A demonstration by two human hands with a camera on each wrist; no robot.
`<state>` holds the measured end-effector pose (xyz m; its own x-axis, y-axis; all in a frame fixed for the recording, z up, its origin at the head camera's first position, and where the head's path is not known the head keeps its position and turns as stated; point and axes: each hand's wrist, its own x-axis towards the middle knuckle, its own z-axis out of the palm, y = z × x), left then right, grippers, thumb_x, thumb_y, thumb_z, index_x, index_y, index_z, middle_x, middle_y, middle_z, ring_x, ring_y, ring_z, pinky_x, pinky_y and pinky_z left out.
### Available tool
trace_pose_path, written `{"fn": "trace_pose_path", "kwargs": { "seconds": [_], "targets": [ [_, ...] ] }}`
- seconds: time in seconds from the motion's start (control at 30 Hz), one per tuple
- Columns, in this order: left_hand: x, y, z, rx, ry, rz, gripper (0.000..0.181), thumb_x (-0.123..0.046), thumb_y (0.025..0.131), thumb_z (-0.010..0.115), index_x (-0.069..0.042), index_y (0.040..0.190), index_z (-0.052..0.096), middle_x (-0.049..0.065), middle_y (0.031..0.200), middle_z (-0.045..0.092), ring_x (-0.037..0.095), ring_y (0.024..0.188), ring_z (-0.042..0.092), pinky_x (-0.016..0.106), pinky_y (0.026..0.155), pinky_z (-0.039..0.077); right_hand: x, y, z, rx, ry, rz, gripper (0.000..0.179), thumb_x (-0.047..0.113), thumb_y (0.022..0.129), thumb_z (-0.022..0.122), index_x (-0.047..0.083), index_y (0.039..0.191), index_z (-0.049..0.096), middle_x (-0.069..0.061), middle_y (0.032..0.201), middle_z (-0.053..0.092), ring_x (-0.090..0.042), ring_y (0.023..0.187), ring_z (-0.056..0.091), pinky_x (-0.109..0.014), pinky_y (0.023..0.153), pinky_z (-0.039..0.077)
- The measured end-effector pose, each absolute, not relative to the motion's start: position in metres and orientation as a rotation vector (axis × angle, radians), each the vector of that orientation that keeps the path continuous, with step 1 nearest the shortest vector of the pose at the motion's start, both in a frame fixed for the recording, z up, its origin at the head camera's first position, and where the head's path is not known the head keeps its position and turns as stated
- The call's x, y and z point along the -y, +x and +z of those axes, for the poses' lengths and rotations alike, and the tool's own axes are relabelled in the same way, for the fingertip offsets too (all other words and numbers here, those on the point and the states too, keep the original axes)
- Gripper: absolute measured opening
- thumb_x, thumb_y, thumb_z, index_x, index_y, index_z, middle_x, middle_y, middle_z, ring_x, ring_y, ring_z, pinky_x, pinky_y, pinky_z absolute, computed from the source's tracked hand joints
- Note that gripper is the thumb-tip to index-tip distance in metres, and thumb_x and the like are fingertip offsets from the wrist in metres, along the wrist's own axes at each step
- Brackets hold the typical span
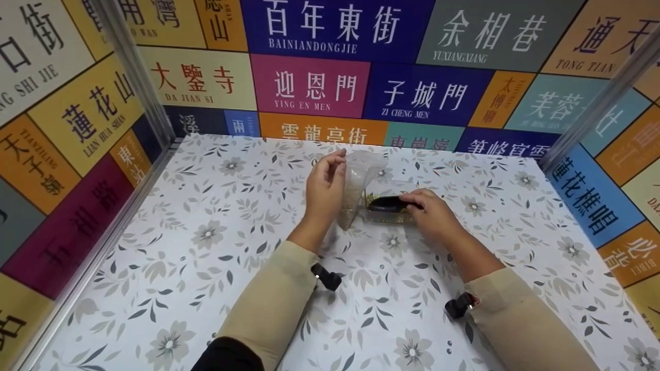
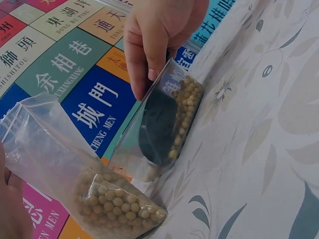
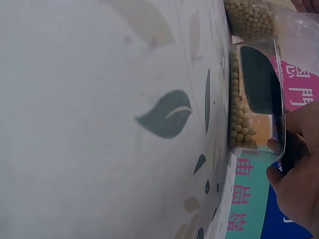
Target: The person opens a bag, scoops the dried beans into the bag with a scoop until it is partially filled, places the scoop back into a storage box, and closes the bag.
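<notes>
My left hand (image 1: 324, 188) grips the upper edge of a clear zip bag (image 1: 357, 188), which stands tilted on the table. Round pale-yellow beans (image 2: 117, 204) fill its lower part. Just right of the bag sits a clear plastic box (image 1: 389, 219) with a layer of the same beans (image 3: 241, 129) along its bottom. My right hand (image 1: 435, 214) pinches the handle of a black scoop (image 1: 386, 203) over the box's right end. The scoop's blade (image 2: 157, 127) is down inside the box, above the beans and slanting toward the bag side.
The table (image 1: 206, 278) has a white cloth printed with grey flowers and leaves. Upright panels (image 1: 309, 85) with coloured sign blocks close off the back and both sides, joined by metal posts (image 1: 136, 77). Small black devices (image 1: 327, 277) are strapped at both wrists.
</notes>
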<state>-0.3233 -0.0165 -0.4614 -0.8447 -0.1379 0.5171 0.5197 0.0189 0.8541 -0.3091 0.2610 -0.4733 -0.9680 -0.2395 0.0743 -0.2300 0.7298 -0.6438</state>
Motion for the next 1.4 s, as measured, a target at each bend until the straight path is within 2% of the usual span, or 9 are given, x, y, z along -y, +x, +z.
{"fn": "trace_pose_path", "kwargs": {
  "seconds": [0.13,0.4,0.57,0.7,0.97,1.07,1.2,1.3,1.4],
  "targets": [
    [0.016,-0.323,-0.462,1.841,-0.386,-1.891,0.016,-0.015,0.112,0.056,-0.003,0.118,0.065,0.011,0.146,0.067,0.016,0.142,0.06,0.025,0.121,0.05,-0.26,-0.308,-0.471,-2.912,-0.378,-1.07,0.036,0.014,0.11,0.054,0.01,0.144,0.067,-0.013,0.144,0.061,-0.035,0.133,0.06,-0.053,0.114,0.049],
    [0.016,-0.323,-0.461,1.843,-0.37,-1.901,0.017,-0.015,0.111,0.057,-0.002,0.119,0.066,0.01,0.145,0.068,0.015,0.142,0.06,0.023,0.122,0.048,-0.251,-0.301,-0.458,-2.974,-0.376,-1.299,0.04,0.031,0.109,0.063,0.017,0.146,0.065,-0.007,0.154,0.059,-0.035,0.149,0.05,-0.061,0.124,0.041],
    [0.016,-0.322,-0.462,1.858,-0.356,-1.9,0.015,-0.015,0.111,0.057,-0.005,0.119,0.066,0.003,0.144,0.068,0.014,0.142,0.059,0.022,0.122,0.048,-0.234,-0.298,-0.451,-2.869,-0.363,-1.604,0.046,0.038,0.109,0.062,0.015,0.149,0.063,-0.007,0.153,0.063,-0.031,0.139,0.057,-0.054,0.119,0.047],
    [0.017,-0.322,-0.463,1.861,-0.353,-1.903,0.015,-0.015,0.111,0.057,-0.006,0.119,0.066,0.002,0.145,0.068,0.013,0.142,0.059,0.023,0.122,0.047,-0.22,-0.297,-0.449,-2.74,-0.3,-1.764,0.054,0.042,0.11,0.059,0.015,0.157,0.054,-0.004,0.158,0.06,-0.022,0.147,0.055,-0.045,0.124,0.047],
    [0.017,-0.323,-0.461,1.848,-0.379,-1.882,0.017,-0.015,0.111,0.058,-0.003,0.12,0.067,0.01,0.145,0.068,0.017,0.142,0.06,0.025,0.122,0.048,-0.181,-0.3,-0.44,-2.455,-0.183,-2.095,0.062,0.03,0.11,0.06,0.005,0.163,0.041,-0.012,0.166,0.051,-0.023,0.156,0.046,-0.039,0.133,0.037],
    [0.017,-0.324,-0.461,1.869,-0.373,-1.851,0.025,-0.014,0.111,0.056,-0.005,0.133,0.065,0.007,0.145,0.069,0.016,0.14,0.062,0.026,0.121,0.049,-0.167,-0.299,-0.439,-2.366,-0.143,-2.208,0.064,0.025,0.109,0.063,0.003,0.164,0.038,-0.016,0.168,0.047,-0.027,0.157,0.045,-0.039,0.132,0.038],
    [0.017,-0.324,-0.462,1.928,-0.311,-1.837,0.041,-0.015,0.113,0.047,-0.015,0.152,0.057,0.0,0.148,0.069,0.012,0.139,0.063,0.028,0.122,0.049,-0.153,-0.296,-0.442,-2.305,-0.158,-2.305,0.07,0.019,0.105,0.069,0.002,0.165,0.036,-0.018,0.168,0.045,-0.031,0.156,0.045,-0.041,0.132,0.039],
    [0.017,-0.323,-0.462,1.982,-0.258,-1.84,0.044,-0.017,0.113,0.043,-0.018,0.155,0.056,-0.001,0.15,0.068,0.011,0.142,0.061,0.03,0.124,0.047,-0.147,-0.293,-0.447,-2.262,-0.213,-2.325,0.073,0.019,0.103,0.073,0.004,0.165,0.037,-0.015,0.168,0.046,-0.029,0.155,0.047,-0.04,0.13,0.041],
    [0.017,-0.323,-0.461,2.004,-0.276,-1.838,0.043,-0.016,0.113,0.045,-0.013,0.155,0.057,0.003,0.153,0.065,0.014,0.146,0.058,0.03,0.127,0.044,-0.142,-0.288,-0.448,-2.22,-0.259,-2.332,0.073,0.018,0.102,0.075,0.005,0.164,0.039,-0.013,0.168,0.047,-0.025,0.155,0.048,-0.039,0.128,0.043]
  ]
}}
